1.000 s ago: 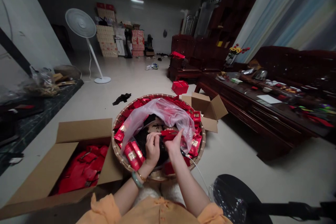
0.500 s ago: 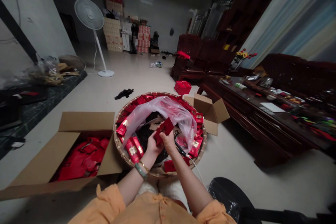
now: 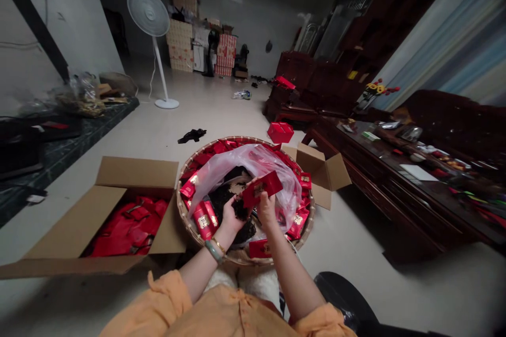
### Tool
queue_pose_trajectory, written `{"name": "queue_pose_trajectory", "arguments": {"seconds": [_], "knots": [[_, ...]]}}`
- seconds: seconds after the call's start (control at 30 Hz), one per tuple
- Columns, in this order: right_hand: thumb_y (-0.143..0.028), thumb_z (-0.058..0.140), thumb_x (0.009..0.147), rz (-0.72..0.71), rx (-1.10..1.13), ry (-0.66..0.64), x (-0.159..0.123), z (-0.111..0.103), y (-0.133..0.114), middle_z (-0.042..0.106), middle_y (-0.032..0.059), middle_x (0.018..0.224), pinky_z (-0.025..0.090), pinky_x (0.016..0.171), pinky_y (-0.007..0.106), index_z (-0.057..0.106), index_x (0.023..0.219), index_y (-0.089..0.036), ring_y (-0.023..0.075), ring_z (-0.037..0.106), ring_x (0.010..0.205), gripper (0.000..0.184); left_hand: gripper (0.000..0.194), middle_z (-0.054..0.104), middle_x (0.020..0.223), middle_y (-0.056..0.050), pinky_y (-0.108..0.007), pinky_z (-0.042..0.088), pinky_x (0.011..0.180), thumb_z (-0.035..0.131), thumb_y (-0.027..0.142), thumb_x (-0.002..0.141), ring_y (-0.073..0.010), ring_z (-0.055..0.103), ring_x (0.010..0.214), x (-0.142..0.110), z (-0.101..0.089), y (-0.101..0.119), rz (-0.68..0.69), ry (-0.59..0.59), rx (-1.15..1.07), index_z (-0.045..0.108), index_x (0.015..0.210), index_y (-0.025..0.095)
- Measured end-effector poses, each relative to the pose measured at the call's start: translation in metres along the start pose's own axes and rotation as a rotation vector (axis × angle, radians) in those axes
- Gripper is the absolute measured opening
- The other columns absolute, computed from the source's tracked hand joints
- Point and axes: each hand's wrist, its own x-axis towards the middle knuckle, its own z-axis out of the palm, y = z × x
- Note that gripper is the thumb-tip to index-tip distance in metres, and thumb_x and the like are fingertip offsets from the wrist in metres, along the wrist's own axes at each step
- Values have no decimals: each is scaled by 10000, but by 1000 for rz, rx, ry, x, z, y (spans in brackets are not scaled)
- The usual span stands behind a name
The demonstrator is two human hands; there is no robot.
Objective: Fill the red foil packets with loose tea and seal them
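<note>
My right hand (image 3: 267, 205) grips a small red foil pouch (image 3: 262, 188) with a gold label, held tilted above a round woven basket (image 3: 190, 227). My left hand (image 3: 232, 214) is cupped beside the pouch's lower end, fingers curled round a pinch of dark loose tea (image 3: 241, 209). A heap of the same dark leaves (image 3: 225, 196) lies in an open clear plastic bag (image 3: 253, 164) in the basket. Several filled red pouches (image 3: 204, 219) line the basket's rim.
An open cardboard box (image 3: 130, 174) of red packets sits left of the basket. A smaller empty carton (image 3: 324, 172) stands at its right. A dark wooden table (image 3: 395, 179) runs along the right, a standing fan (image 3: 150, 13) is behind, and a black round object (image 3: 343, 300) lies near my right elbow.
The pouch has been lifted and tipped up in my right hand. My left hand has moved from the pouch down to the leaves and scooped some. The camera has shifted slightly.
</note>
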Motion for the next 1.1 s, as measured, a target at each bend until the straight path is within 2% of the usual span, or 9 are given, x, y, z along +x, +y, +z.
{"name": "queue_pose_trajectory", "arguments": {"seconds": [0.17, 0.33, 0.5, 0.63, 0.73, 0.87, 0.97, 1.1], "knots": [[-737, 575, 581, 85, 139, 134, 10, -6, -1, 661, 56, 854, 509, 713, 333, 571, 972, -185, 196, 623, 811, 676, 172, 663, 674, -39, -313, 537, 617, 448, 174, 826, -167, 644, 624, -6, 4, 4, -38, 16, -146, 603, 755, 155], [-803, 442, 631, 188, 329, 303, 20, -25, -2, 668, 44, 790, 495, 827, 389, 594, 870, -199, 206, 632, 847, 666, 145, 609, 640, -28, -196, 466, 454, 475, 206, 828, -112, 593, 538, -11, 3, 13, -169, -64, -149, 580, 745, 151], [-797, 423, 654, 267, 316, 338, 19, -36, 6, 669, 44, 773, 500, 823, 414, 592, 856, -208, 212, 638, 812, 645, 121, 509, 588, 15, -108, 241, 299, 531, 252, 811, -41, 445, 395, -13, 7, 16, -245, -108, 0, 525, 742, 152], [-785, 432, 664, 302, 297, 324, 15, -36, 22, 669, 51, 763, 502, 818, 434, 584, 832, -204, 215, 639, 794, 624, 150, 458, 565, 43, -101, 184, 290, 565, 292, 803, -18, 373, 352, -13, 11, 16, -292, -146, 219, 515, 776, 154], [-768, 446, 677, 307, 314, 359, 14, -36, 34, 663, 37, 733, 505, 823, 431, 568, 791, -207, 209, 643, 784, 585, 218, 452, 559, 49, -104, 169, 297, 617, 337, 762, -16, 372, 351, -13, 9, 15, -235, -119, 373, 499, 750, 155], [-762, 444, 687, 328, 371, 407, 11, -35, 44, 655, 22, 706, 513, 810, 424, 552, 763, -211, 198, 647, 754, 567, 267, 466, 575, 43, -117, 169, 314, 669, 350, 692, -17, 386, 360, -13, 3, 13, -82, -116, 564, 498, 726, 148], [-770, 422, 694, 348, 412, 418, 8, -31, 47, 648, 13, 690, 510, 818, 408, 545, 754, -213, 188, 647, 747, 574, 268, 461, 567, 45, -125, 173, 328, 683, 336, 659, -21, 398, 366, -15, 2, 9, -36, -120, 618, 501, 711, 145], [-786, 382, 693, 341, 363, 371, 3, -25, 51, 647, 12, 759, 494, 840, 407, 535, 788, -215, 189, 638, 795, 599, 264, 448, 543, 56, -127, 178, 340, 678, 345, 650, -27, 405, 361, -15, 1, 8, 9, -93, 673, 519, 725, 149]]}}
